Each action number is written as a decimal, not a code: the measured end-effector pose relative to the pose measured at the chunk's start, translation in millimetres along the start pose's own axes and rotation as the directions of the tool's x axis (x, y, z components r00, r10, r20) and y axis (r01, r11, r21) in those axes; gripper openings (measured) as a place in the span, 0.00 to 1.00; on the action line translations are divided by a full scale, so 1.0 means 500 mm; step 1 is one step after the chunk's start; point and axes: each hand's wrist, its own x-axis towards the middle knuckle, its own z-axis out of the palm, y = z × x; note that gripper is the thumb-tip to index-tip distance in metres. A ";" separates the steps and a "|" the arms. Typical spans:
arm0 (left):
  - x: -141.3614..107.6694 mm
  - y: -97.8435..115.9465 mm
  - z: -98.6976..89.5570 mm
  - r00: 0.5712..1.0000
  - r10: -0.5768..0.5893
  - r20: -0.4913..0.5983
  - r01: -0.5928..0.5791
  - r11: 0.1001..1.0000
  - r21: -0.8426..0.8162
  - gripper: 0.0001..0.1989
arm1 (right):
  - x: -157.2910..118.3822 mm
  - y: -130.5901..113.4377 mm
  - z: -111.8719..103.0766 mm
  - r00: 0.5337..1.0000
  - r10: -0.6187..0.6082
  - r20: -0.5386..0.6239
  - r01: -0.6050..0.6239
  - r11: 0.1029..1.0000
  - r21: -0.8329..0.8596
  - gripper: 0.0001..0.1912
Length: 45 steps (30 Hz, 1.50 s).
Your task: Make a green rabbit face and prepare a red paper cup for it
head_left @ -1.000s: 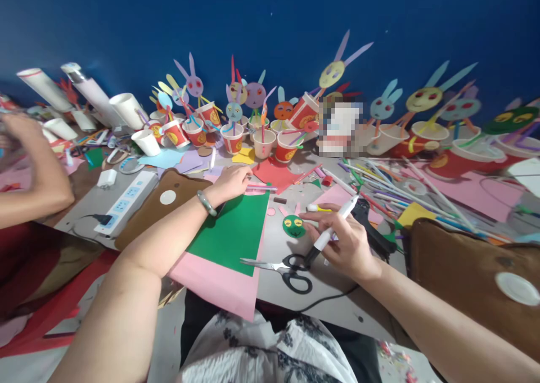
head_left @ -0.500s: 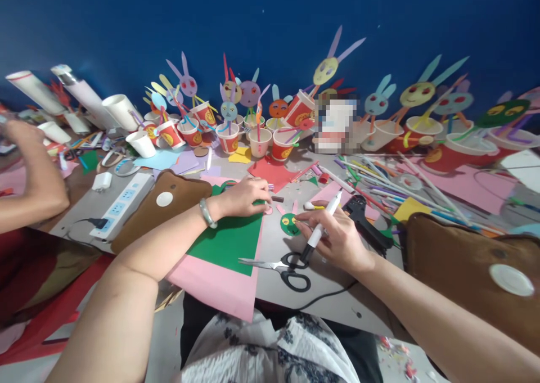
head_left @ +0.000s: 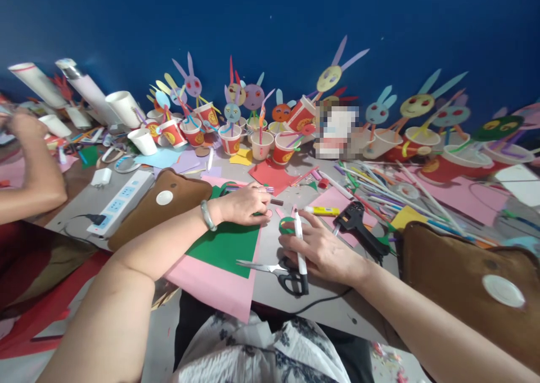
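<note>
My right hand (head_left: 324, 247) holds a white marker (head_left: 300, 245) between its fingers, the marker's black end toward me. Under those fingertips lies a small round green paper face (head_left: 287, 225), partly covered. My left hand (head_left: 248, 204) rests on a green paper sheet (head_left: 228, 245), fingers curled together; a small pink bit shows at the fingertips, and I cannot make out what it is. Black-handled scissors (head_left: 270, 267) lie half open below my right hand, one handle loop partly covered. Pink paper (head_left: 215, 287) sticks out from under the green sheet.
A black glue gun (head_left: 358, 225) and a yellow marker (head_left: 324, 210) lie beyond my right hand. Brown cushion-like pouches (head_left: 455, 282) flank the work area. A power strip (head_left: 122, 203) is at left. Paper cups with rabbit figures (head_left: 283, 148) line the wall. Another person's arm (head_left: 34, 163) reaches in at far left.
My right hand has shifted down and flattened over the green face, covering more of it. The marker has swung more upright. My left hand has barely moved.
</note>
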 end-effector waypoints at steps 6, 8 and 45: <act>0.002 0.013 -0.003 0.999 0.043 0.005 -0.043 0.999 0.010 0.17 | -0.013 0.021 0.014 0.994 0.108 -0.026 -0.109 0.992 -0.058 0.09; 0.004 0.020 -0.001 0.999 0.046 0.002 -0.046 0.999 0.021 0.17 | -0.015 0.028 0.017 0.988 0.145 -0.045 -0.149 0.985 -0.083 0.08; 0.017 0.048 0.030 0.998 -0.019 -0.059 0.017 0.999 -0.038 0.11 | -0.008 0.016 0.018 0.996 0.091 -0.001 -0.091 0.993 -0.079 0.13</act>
